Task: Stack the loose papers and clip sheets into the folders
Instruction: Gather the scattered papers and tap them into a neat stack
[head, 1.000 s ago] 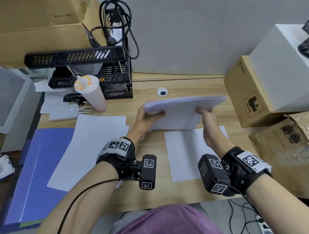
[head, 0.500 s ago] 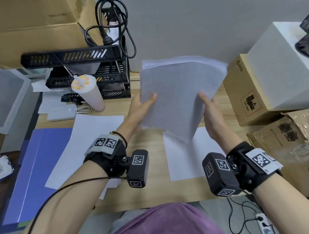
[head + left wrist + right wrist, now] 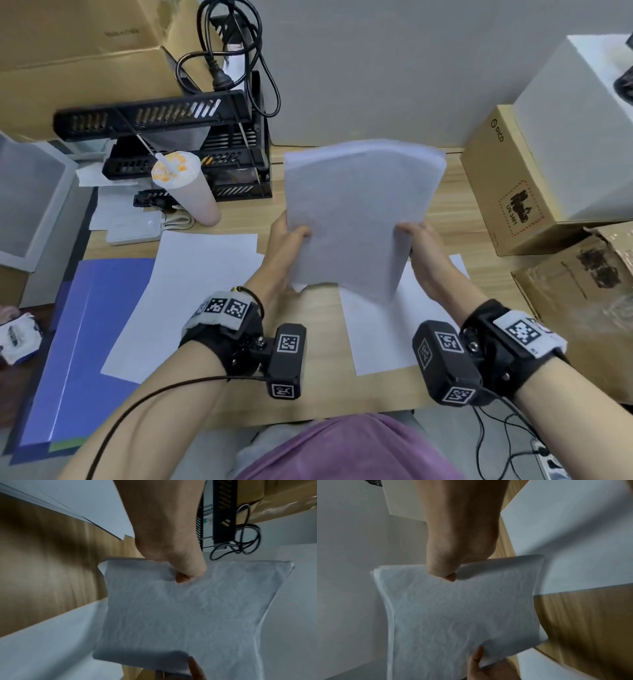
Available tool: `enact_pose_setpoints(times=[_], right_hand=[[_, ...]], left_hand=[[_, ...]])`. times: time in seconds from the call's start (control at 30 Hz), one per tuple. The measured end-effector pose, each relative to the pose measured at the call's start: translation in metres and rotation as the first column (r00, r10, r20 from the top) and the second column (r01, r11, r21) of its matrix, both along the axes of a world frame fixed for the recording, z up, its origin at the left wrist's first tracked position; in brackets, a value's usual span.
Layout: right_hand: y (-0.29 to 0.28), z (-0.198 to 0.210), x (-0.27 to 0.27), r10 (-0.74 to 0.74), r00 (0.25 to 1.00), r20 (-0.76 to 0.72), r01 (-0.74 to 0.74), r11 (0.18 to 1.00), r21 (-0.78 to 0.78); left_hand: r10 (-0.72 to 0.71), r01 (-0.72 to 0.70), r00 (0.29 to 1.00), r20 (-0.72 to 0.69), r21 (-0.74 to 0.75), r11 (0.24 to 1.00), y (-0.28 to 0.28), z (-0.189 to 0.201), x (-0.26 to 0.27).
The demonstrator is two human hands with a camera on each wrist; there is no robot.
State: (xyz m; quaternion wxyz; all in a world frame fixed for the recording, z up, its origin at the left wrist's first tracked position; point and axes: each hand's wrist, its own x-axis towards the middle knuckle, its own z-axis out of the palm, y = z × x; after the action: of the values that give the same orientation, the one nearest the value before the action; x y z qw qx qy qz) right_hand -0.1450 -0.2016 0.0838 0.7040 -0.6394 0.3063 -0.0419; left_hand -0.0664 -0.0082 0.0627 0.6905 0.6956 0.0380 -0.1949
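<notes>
A stack of white papers (image 3: 356, 212) stands nearly upright above the wooden desk, tilted slightly right, its lower corner near the desk. My left hand (image 3: 291, 240) pinches its left edge, thumb on the near face. My right hand (image 3: 416, 236) pinches its right edge the same way. The left wrist view shows the stack (image 3: 185, 609) under my thumb, and the right wrist view shows the stack (image 3: 458, 609) likewise. A loose sheet (image 3: 387, 329) lies under the stack. More loose sheets (image 3: 191, 294) lie to the left, overlapping a blue folder (image 3: 89, 335).
A black tiered file tray (image 3: 191, 150) with a power cord stands at the back left, a lidded drink cup (image 3: 188, 185) in front of it. Cardboard boxes (image 3: 513, 192) crowd the right side. A white charger (image 3: 133, 229) lies by the cup.
The stack went from flat and horizontal to upright, then dropped lower toward the desk. Both hands kept their hold on its edges.
</notes>
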Motion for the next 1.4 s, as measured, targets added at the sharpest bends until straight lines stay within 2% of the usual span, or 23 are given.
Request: enact_pose_setpoints(times=[0.1, 0.2, 0.27, 0.37, 0.43, 0.57, 0.67, 0.83, 1.0, 1.13, 1.23, 1.33, 1.4], right_hand=[[-0.007, 0.018, 0.004, -0.056, 0.992, 0.117, 0.055, 0.998, 0.013], [-0.015, 0.006, -0.010, -0.034, 0.996, 0.082, 0.036, 0.999, -0.020], [-0.016, -0.016, -0.026, 0.072, 0.997, -0.032, -0.073, 0.997, -0.009], [-0.015, -0.037, -0.041, 0.299, 0.941, -0.160, -0.294, 0.954, 0.054], [-0.016, -0.039, -0.040, 0.292, 0.942, -0.163, -0.285, 0.956, 0.069], [-0.025, -0.037, -0.021, 0.199, 0.972, -0.127, -0.200, 0.980, 0.005], [-0.031, -0.041, -0.011, 0.222, 0.964, -0.147, -0.221, 0.975, 0.023], [-0.008, -0.062, -0.025, 0.411, 0.859, -0.307, -0.401, 0.911, 0.098], [0.036, -0.091, -0.036, 0.501, 0.745, -0.441, -0.467, 0.863, 0.191], [0.088, -0.097, -0.022, 0.524, 0.746, -0.412, -0.464, 0.852, 0.243], [0.131, -0.102, -0.008, 0.514, 0.764, -0.389, -0.444, 0.857, 0.260], [0.177, -0.106, 0.002, 0.510, 0.775, -0.373, -0.435, 0.859, 0.271], [0.200, -0.110, 0.006, 0.495, 0.783, -0.378, -0.422, 0.868, 0.261]], left_hand=[[0.050, -0.046, 0.996, 0.067, -0.067, 0.997, -0.006, 0.018, 0.006], [0.025, -0.023, 0.997, 0.076, -0.025, 0.999, -0.006, 0.010, 0.000], [-0.044, 0.042, 0.999, 0.026, 0.071, 0.997, -0.005, -0.006, -0.011], [-0.124, 0.132, 0.991, -0.050, 0.190, 0.973, -0.007, -0.022, -0.026], [-0.139, 0.148, 0.989, -0.053, 0.253, 0.956, -0.008, -0.022, -0.027], [-0.137, 0.130, 0.991, 0.003, 0.291, 0.948, -0.014, -0.008, -0.024], [-0.109, 0.107, 0.994, -0.009, 0.298, 0.949, -0.009, -0.008, -0.026], [-0.124, 0.177, 0.978, -0.166, 0.364, 0.914, 0.023, -0.035, -0.045], [-0.092, 0.238, 0.933, -0.347, 0.405, 0.883, 0.080, -0.059, -0.062], [-0.030, 0.176, 0.947, -0.318, 0.443, 0.879, 0.136, -0.061, -0.051], [-0.021, 0.139, 0.978, -0.209, 0.569, 0.810, 0.182, -0.064, -0.036], [0.029, 0.029, 0.998, -0.064, 0.746, 0.665, 0.230, -0.075, -0.022], [0.090, -0.013, 0.995, -0.051, 0.802, 0.598, 0.257, -0.081, -0.018]])
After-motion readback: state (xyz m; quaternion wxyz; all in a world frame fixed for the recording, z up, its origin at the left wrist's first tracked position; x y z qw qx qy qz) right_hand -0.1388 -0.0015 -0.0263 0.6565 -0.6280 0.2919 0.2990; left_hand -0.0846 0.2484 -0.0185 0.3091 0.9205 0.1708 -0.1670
